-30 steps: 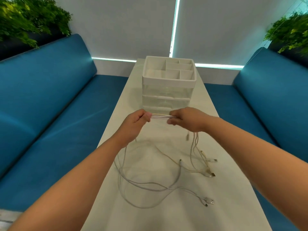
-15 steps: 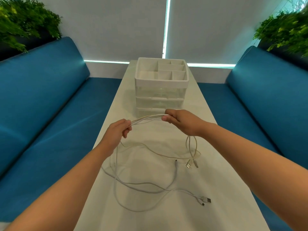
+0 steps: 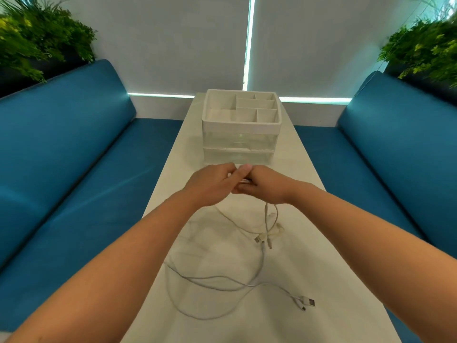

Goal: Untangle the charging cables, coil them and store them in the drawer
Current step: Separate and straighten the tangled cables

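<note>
cables (image 3: 243,263): white, we hold one bunch up by the drawer unit (image 3: 238,147); the rest trails loose on the surface (image 3: 321,243).
hands: left hand (image 3: 212,185) and right hand (image 3: 265,185) touching, both pinching the bunch.
risk: we judge trailing plugs (image 3: 305,302) snag crossed strands, tightening the knot.

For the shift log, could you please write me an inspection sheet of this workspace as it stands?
Surface: long white table, cables spread across it.
Job's things: white charging cables, loose and uncoiled; drawer organizer, clear drawers closed, top compartments look empty.
Clutter: nothing seen.
Hands: left hand and right hand meet in front of the organizer, both gripping a gathered cable.
Cables: USB plugs lie at the near right; more connectors mid-table.
Surroundings: blue sofas on both sides, plants in the corners, blinds behind.
</note>
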`<state>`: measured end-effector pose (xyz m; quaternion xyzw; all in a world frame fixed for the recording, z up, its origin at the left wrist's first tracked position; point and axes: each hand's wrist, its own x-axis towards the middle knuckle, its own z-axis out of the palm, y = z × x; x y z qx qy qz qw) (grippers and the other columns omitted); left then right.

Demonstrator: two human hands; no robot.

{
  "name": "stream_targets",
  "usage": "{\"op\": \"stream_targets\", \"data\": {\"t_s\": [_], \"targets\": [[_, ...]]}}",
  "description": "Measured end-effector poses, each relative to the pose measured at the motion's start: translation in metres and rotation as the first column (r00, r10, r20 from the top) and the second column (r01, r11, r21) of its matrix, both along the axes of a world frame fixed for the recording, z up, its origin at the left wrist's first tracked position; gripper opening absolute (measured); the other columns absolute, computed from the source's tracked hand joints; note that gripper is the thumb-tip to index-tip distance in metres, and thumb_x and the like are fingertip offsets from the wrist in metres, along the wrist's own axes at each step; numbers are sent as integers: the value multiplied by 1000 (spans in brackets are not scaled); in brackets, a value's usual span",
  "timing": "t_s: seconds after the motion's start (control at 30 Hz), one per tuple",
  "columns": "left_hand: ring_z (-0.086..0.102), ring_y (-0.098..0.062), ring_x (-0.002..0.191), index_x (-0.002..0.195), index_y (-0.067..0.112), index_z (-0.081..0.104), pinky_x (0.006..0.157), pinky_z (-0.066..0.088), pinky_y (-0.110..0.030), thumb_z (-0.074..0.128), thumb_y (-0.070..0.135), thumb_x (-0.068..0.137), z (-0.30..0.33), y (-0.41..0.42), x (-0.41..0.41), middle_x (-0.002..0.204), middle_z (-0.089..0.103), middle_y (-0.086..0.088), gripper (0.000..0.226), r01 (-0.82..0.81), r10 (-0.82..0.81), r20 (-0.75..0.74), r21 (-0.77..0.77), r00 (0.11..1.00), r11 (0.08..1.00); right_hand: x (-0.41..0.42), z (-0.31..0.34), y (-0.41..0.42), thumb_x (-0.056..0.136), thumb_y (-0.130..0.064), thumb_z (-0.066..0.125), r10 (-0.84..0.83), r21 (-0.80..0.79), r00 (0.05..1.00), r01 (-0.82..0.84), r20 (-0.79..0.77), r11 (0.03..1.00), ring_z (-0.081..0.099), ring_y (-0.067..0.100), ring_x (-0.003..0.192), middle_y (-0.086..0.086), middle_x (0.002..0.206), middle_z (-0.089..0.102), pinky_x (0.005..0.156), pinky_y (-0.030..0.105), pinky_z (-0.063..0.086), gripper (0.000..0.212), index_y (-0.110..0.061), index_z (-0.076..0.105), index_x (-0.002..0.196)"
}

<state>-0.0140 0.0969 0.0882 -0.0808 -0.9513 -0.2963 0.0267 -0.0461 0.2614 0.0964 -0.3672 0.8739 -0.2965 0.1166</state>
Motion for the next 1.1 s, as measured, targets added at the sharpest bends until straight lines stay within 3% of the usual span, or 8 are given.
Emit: {"op": "stream_targets", "data": {"t_s": [0.13, 0.37, 0.53, 0.67, 0.73, 0.87, 1.03, 1.1], "targets": [[41, -14, 50, 66, 18, 69, 57, 36, -30, 51, 70, 84, -15, -12, 2, 54, 47, 0, 57, 44, -63, 116, 156, 991, 987, -5, -18, 26, 94, -34, 58, -104, 152, 993, 112, -59, 982, 50, 8, 68, -10, 77, 55, 62, 23, 38, 16, -19, 54, 90], [31, -5, 43, 71, 14, 71, 46, 30, -13, 55, 54, 91, -23, -24, 8, 47, 40, 12, 48, -26, -26, 150, 340, 988, 940, -6, -38, 48, 96, -52, 42, -317, 284, 916, 381, -246, 880, 49, 15, 62, -7, 65, 51, 54, 30, 34, 37, -19, 55, 83], [37, -4, 44, 75, 20, 74, 53, 33, -21, 54, 53, 92, -28, -34, 10, 53, 46, 12, 42, -97, 21, 206, 368, 978, 925, -4, -37, 52, 94, -37, 57, -364, -87, 895, 397, 258, 914, 56, 14, 52, 6, 58, 55, 62, 29, 47, 36, -6, 68, 79], [40, -3, 42, 81, 16, 73, 51, 29, -23, 53, 49, 95, -28, -43, 10, 39, 43, 17, 41, -188, 132, 178, 355, 975, 916, 2, -30, 48, 82, -39, 72, -292, -295, 873, 419, 391, 859, 36, 13, 45, 9, 58, 38, 46, 23, 33, 45, 5, 66, 85], [32, -7, 44, 80, 18, 73, 51, 29, -24, 52, 53, 92, -27, -51, 8, 39, 40, 14, 43, -212, 165, 158, 357, 973, 910, 2, -34, 56, 85, -35, 71, -233, -228, 871, 356, 434, 906, 38, 12, 52, 5, 62, 41, 50, 20, 34, 33, -2, 69, 87], [37, -5, 41, 80, 19, 75, 53, 33, -21, 55, 50, 92, -27, -48, 10, 40, 41, 14, 39, -163, 90, 206, 373, 974, 913, 0, -52, 66, 98, -27, 51, -253, 215, 945, 208, 209, 954, 54, 12, 74, -4, 80, 60, 63, 17, 41, 20, -16, 68, 99], [23, -11, 46, 73, 25, 75, 46, 28, -18, 56, 57, 86, -40, -45, 11, 52, 29, 3, 39, -122, 22, 234, 418, 972, 900, -10, -60, 66, 99, -30, 44, -572, -12, 809, 576, -136, 818, 57, 27, 83, 4, 91, 60, 68, 36, 49, 26, -11, 61, 100], [21, -14, 50, 74, 27, 75, 45, 25, -20, 55, 61, 83, -39, -46, 11, 63, 25, -9, 40, -120, 16, 234, 439, 972, 890, -11, -59, 67, 98, -34, 44, -611, 18, 726, 649, -316, 761, 53, 27, 88, 5, 93, 58, 74, 40, 48, 28, -11, 59, 104]]}}
